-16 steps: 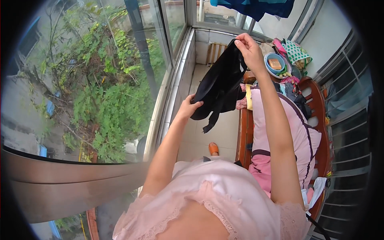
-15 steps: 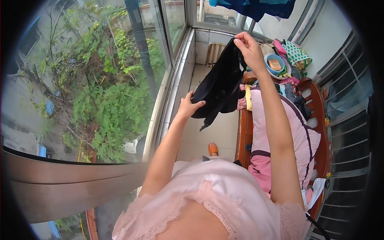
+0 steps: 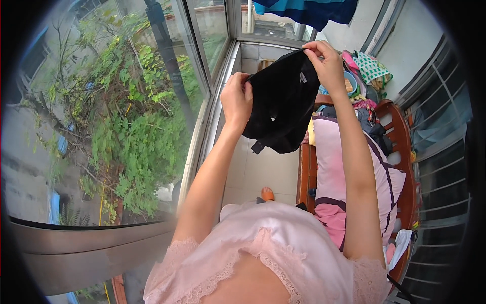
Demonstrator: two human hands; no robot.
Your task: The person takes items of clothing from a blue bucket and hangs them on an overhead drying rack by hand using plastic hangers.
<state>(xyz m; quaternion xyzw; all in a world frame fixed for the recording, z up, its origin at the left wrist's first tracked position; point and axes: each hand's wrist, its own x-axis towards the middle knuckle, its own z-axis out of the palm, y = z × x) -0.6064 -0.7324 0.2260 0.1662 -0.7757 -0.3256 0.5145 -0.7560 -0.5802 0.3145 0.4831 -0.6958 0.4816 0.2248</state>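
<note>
A black garment (image 3: 281, 104) hangs spread between my hands, its top edge pulled fairly straight and slanting up to the right. A small white label shows inside it near the right end; its exact kind I cannot make out. My left hand (image 3: 237, 100) pinches the upper left corner between thumb and fingers. Higher and farther off, my right hand (image 3: 325, 63) grips the upper right corner. The lower part dangles in loose folds, with a strip hanging at the bottom left.
Windows (image 3: 197, 61) with a sill run along my left. At right stands a reddish-brown wooden bench (image 3: 307, 172) bearing a pink cushion (image 3: 334, 152), clothes and a blue basin (image 3: 350, 81). Blue clothing (image 3: 309, 10) hangs at the far end. Light tiles (image 3: 243, 175) cover the floor.
My left hand has risen and taken the garment's upper left corner. The garment has turned from hanging lengthwise to being stretched wide, and its label now shows. My right hand has shifted slightly right.
</note>
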